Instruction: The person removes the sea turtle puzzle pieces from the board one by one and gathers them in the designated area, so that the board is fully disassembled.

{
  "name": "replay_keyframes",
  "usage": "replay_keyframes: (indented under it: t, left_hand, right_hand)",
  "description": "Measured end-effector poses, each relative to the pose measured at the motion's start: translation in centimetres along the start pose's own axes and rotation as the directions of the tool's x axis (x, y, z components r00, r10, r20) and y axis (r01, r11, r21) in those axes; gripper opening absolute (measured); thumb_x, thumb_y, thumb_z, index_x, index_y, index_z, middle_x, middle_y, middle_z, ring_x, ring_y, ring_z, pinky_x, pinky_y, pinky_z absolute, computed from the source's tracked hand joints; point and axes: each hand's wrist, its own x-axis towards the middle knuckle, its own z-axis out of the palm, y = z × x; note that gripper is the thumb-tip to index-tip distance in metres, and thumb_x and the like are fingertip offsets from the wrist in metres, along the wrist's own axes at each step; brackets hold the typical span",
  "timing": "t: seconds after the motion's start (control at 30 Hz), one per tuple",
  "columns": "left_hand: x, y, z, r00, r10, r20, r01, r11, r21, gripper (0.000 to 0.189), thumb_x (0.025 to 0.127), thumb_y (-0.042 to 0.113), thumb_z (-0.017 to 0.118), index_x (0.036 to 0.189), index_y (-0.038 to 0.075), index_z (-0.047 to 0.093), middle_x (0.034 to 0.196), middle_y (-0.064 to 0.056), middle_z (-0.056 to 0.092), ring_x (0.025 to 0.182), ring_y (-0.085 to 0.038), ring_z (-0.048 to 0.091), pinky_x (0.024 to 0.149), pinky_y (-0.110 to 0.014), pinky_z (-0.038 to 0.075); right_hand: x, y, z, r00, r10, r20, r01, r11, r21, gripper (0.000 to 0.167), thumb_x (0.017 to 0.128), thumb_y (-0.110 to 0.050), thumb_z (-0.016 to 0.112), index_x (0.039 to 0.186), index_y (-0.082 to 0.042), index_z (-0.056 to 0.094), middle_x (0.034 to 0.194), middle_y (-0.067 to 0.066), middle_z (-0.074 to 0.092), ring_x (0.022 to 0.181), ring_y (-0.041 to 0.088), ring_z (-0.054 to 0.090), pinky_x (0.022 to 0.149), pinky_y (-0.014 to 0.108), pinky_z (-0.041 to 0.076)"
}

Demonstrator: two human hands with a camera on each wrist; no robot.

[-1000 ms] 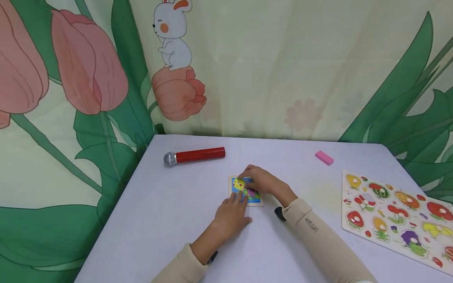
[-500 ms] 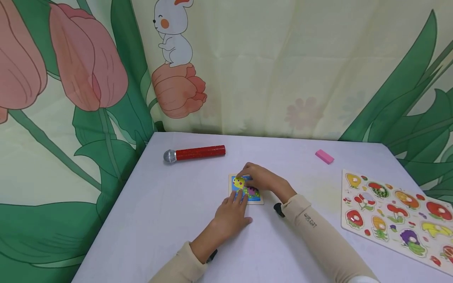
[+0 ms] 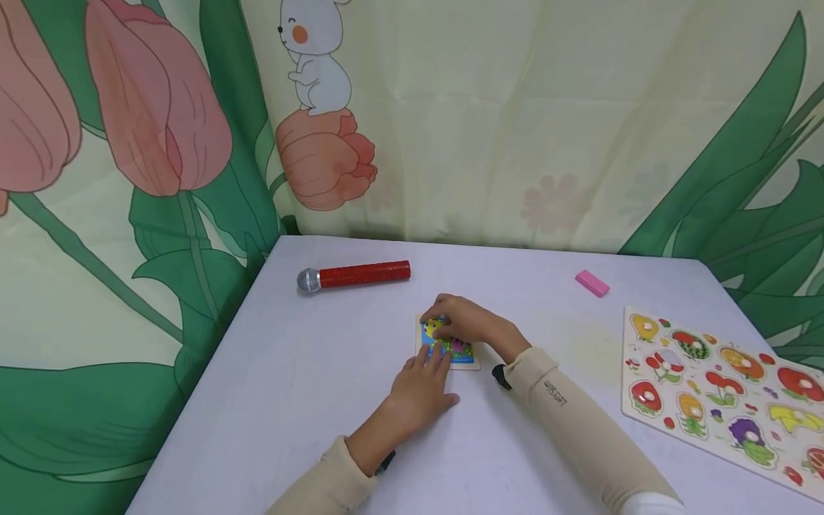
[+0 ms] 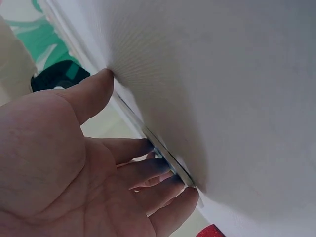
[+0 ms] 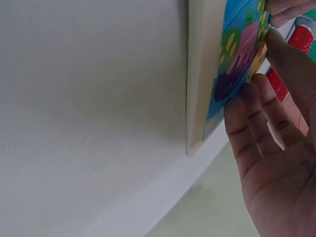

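Note:
A small wooden puzzle board (image 3: 465, 365) with a blue picture lies on the table. On it I see a yellow spotted puzzle piece (image 3: 432, 328) shaped like a head, and green and purple parts. My left hand (image 3: 420, 393) rests its extended fingertips on the board's near edge, thumb spread on the cloth. My right hand (image 3: 468, 320) reaches over the board from the right, its bent fingers and thumb on either side of the yellow piece. In the right wrist view, the right hand's fingertips touch the picture surface (image 5: 239, 54); part of the picture is covered.
A red microphone (image 3: 360, 275) with a silver head lies at the back left. Toward the back right is a pink block (image 3: 591, 283). A large fruit puzzle board (image 3: 695, 426) lies at the right edge. Behind the white table (image 3: 290, 386) hangs a printed curtain (image 3: 489, 143).
My right hand has shifted slightly left over the yellow piece. My left hand stays in place on the board. The head view has tilted slightly down.

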Motion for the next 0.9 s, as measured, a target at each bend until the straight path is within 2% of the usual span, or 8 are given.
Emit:
replay_keyframes:
  t: [0.1,0.4,0.9]
  left_hand:
    - [0.0,-0.1,-0.2,1.000,-0.005,0.005,0.005,1.000,-0.010,0.076,0.098,0.053,0.064,0.156,0.007,0.043,0.162,-0.010,0.039,0.149,-0.030,0.036,0.113,-0.040,0.040]
    - [0.2,-0.1,0.0,1.000,-0.008,0.015,0.009,0.999,-0.049,0.077,0.097,0.053,0.066,0.155,0.008,0.044,0.162,-0.011,0.038,0.149,-0.032,0.036,0.113,-0.041,0.040]
    - [0.3,0.0,0.1,1.000,-0.013,0.021,0.014,0.996,-0.085,0.078,0.096,0.052,0.068,0.156,0.007,0.043,0.163,-0.011,0.037,0.149,-0.032,0.034,0.114,-0.042,0.039]
  right_hand:
    - [0.2,0.1,-0.2,1.000,-0.003,0.004,0.003,1.000,0.014,0.032,0.093,-0.009,0.078,0.124,-0.011,0.075,0.114,0.005,0.064,0.093,0.017,0.061,0.089,0.032,0.054]
    - [0.7,0.2,-0.6,0.998,0.060,0.037,-0.061,0.997,0.039,0.034,0.092,-0.013,0.079,0.125,-0.014,0.072,0.110,0.002,0.063,0.092,0.018,0.059,0.084,0.030,0.055]
    - [1.4,0.2,-0.8,0.982,0.142,0.123,-0.150,0.987,0.056,0.031,0.096,-0.015,0.074,0.126,-0.019,0.068,0.109,0.002,0.058,0.099,0.020,0.057,0.089,0.034,0.054]
